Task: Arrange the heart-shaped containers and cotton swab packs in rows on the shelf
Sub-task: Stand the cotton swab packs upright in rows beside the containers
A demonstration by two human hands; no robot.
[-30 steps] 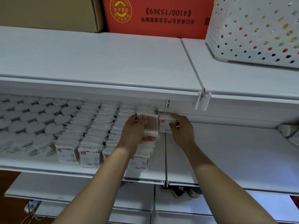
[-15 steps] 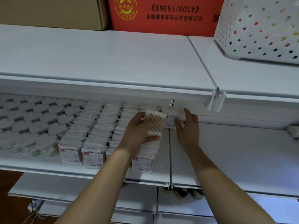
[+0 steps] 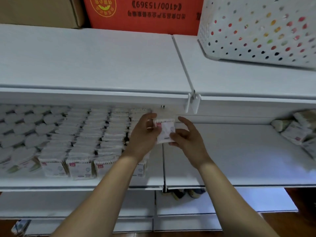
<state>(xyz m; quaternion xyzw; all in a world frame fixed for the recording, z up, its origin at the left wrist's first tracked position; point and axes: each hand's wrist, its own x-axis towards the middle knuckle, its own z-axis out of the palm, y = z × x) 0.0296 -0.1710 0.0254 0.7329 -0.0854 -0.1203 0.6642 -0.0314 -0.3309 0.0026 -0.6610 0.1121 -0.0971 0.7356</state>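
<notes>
On the middle shelf (image 3: pixel 239 159), heart-shaped containers (image 3: pixel 25 130) fill the left end in rows. Rows of cotton swab packs (image 3: pixel 85 134) stand beside them, reaching almost to the shelf seam. One cotton swab pack (image 3: pixel 165 130) is held up over the seam, its white and pink label facing me. My left hand (image 3: pixel 143 134) grips its left edge, fingers curled round it. My right hand (image 3: pixel 188 139) pinches its lower right corner with the thumb on the label, the other fingers spread behind. My left forearm hides part of the rightmost row.
A loose heap of swab packs (image 3: pixel 297 130) lies at the far right of the middle shelf. On the top shelf stand a white perforated basket (image 3: pixel 256 28), a red carton (image 3: pixel 145 12) and a brown carton (image 3: pixel 39 11). A plastic clip (image 3: pixel 193 103) juts from the upper shelf's edge.
The pack in my left hand has turned so its label faces me. My right hand has come forward from the back of the shelf and taken hold of that pack.
</notes>
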